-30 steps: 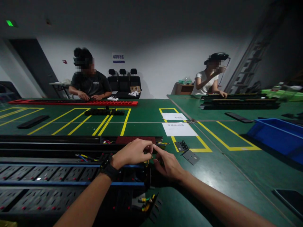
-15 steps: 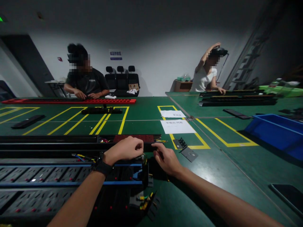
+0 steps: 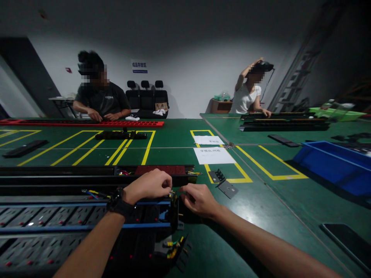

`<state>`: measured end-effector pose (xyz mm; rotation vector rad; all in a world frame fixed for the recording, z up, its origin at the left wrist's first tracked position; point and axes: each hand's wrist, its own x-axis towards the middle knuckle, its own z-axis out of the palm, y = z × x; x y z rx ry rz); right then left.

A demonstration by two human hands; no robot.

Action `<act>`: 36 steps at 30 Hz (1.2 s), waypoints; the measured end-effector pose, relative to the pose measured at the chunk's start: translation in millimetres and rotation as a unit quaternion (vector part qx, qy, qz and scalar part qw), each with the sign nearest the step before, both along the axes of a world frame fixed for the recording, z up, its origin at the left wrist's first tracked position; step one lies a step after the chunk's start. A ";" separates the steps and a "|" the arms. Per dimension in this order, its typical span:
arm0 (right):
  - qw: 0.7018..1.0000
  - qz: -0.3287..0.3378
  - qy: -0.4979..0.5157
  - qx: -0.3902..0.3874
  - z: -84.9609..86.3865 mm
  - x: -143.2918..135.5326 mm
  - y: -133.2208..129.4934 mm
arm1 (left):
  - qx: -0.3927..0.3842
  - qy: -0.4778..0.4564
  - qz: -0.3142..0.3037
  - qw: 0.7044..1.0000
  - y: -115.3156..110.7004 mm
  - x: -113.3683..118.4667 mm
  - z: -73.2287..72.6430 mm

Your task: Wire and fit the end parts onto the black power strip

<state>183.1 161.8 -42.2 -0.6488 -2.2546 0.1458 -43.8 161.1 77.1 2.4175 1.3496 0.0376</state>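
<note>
Long black power strips with socket faces and red dots lie side by side at the lower left; the nearest upper power strip [image 3: 72,216] has blue edges. My left hand [image 3: 152,185], with a black watch [image 3: 118,200] on the wrist, is closed in a pinch over its right end. Thin wire ends [image 3: 172,194] show at those fingertips. Just right of them, my right hand [image 3: 198,199] has its fingers curled and thumb tucked in. What is between its fingertips is too small to tell. Below, yellow and green wire ends [image 3: 174,243] stick out beside a loose black end bracket [image 3: 183,253].
A grey metal bracket [image 3: 227,189] lies beyond my right hand, near paper sheets [image 3: 214,155]. A blue bin [image 3: 333,162] and a phone [image 3: 348,243] are on the right. Across the green table, two people work, one at a red strip [image 3: 133,124], the other at black rails [image 3: 284,125].
My right hand has come down and its raised index finger has curled in toward the wire ends. My left hand keeps its pinch. The whole view has shifted slightly.
</note>
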 end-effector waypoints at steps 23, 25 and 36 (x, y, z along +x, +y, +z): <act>1.000 0.000 -0.010 0.007 -1.3 -0.6 -0.4 | -0.001 0.007 -0.007 1.000 -1.0 0.7 -0.3; 1.000 0.000 -0.009 0.003 -1.7 -0.5 -0.4 | 0.003 0.002 -0.005 1.000 -0.7 0.2 -0.4; 1.000 0.007 -0.024 0.001 -3.6 0.0 -0.6 | 0.018 -0.011 -0.014 1.000 -0.3 -1.1 -5.6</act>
